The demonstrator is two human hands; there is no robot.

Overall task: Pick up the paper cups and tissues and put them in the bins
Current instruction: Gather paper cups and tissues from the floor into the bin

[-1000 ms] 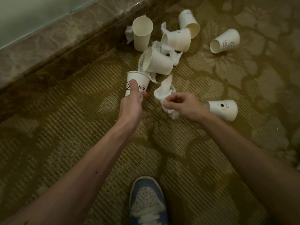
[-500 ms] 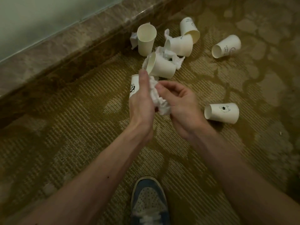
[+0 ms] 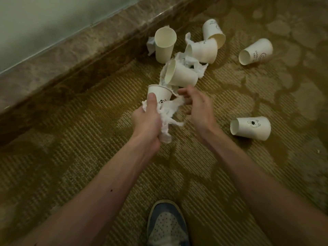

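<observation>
Left hand (image 3: 147, 119) had the panda-print cup (image 3: 159, 94) and a crumpled tissue (image 3: 166, 114) together, thumb up the cup's side, fingers wrapped round both, above the carpet (image 3: 88, 139). Right hand (image 3: 198, 110) sat just beside it, fingers loosely bent at the tissue's free end; pinching or only touching, I could not tell. A lone cup (image 3: 251, 127) lay on its side to the right. Farther off by the stone ledge (image 3: 71, 55), the scattered cups (image 3: 181, 75) and loose tissues (image 3: 195, 65) lay on the carpet.
</observation>
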